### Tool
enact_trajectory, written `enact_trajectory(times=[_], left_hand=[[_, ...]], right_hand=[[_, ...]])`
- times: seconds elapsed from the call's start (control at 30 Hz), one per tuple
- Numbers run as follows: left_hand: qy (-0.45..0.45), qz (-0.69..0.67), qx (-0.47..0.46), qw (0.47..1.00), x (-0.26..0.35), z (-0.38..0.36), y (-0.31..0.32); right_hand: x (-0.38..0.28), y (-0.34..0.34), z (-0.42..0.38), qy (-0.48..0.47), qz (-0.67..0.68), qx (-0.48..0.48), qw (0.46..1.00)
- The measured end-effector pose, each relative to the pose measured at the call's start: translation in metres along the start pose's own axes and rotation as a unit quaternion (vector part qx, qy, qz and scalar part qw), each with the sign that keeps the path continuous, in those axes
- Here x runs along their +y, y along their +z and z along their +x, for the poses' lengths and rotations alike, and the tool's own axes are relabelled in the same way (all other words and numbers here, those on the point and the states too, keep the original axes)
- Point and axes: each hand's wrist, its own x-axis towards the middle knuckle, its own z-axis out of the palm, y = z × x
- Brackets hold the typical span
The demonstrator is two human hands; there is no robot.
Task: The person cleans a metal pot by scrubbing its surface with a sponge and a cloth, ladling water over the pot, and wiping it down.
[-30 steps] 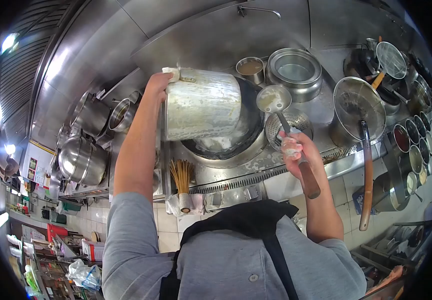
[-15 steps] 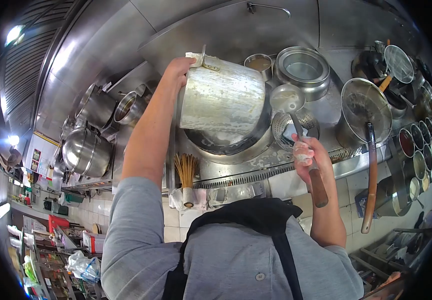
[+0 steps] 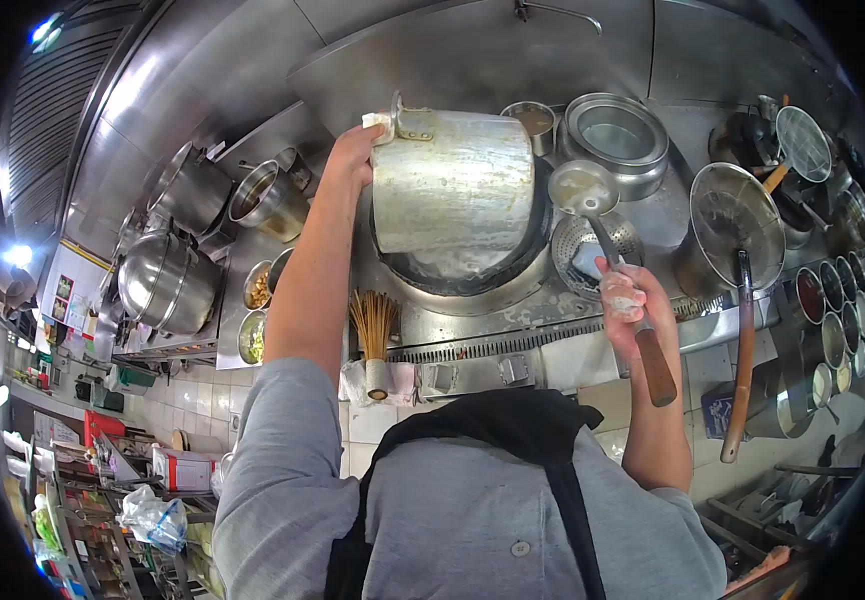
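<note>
Presently gripping the tilted pot (image 3: 452, 185) through cloth (image 3: 379, 122) with left hand (image 3: 354, 152), over the wok (image 3: 524, 262) near the front edge of the counter (image 3: 552, 312), and a ladle (image 3: 604, 238) with right hand (image 3: 632, 300). Might lose the pot, with splashing, through weakened 1-handed support. Near the back edge, note brown liquid (image 3: 534, 122) in 1 small pot (image 3: 544, 143), clear liquid (image 3: 614, 145) in 1 wide pot (image 3: 642, 178).

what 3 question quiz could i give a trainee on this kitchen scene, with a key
1. What does the person's right hand hold?
2. True or false: the metal stockpot stands upright.
3. Over which thing is the stockpot?
a) the perforated strainer
b) the wok
c) the bamboo brush

Key:
1. A ladle
2. False, it is tipped onto its side
3. b
</note>
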Motion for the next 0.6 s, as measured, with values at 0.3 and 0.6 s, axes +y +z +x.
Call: enact_trajectory(times=[0.3,0.6], left_hand=[[0.001,-0.021,-0.014,1.000,-0.017,0.002,-0.018],[0.150,-0.029,0.093,0.984,-0.066,-0.018,-0.001]], right_hand=[[0.007,0.043,0.006,-0.045,-0.041,-0.042,0.997],[0.013,0.089,0.027,0.023,-0.058,-0.106,0.992]])
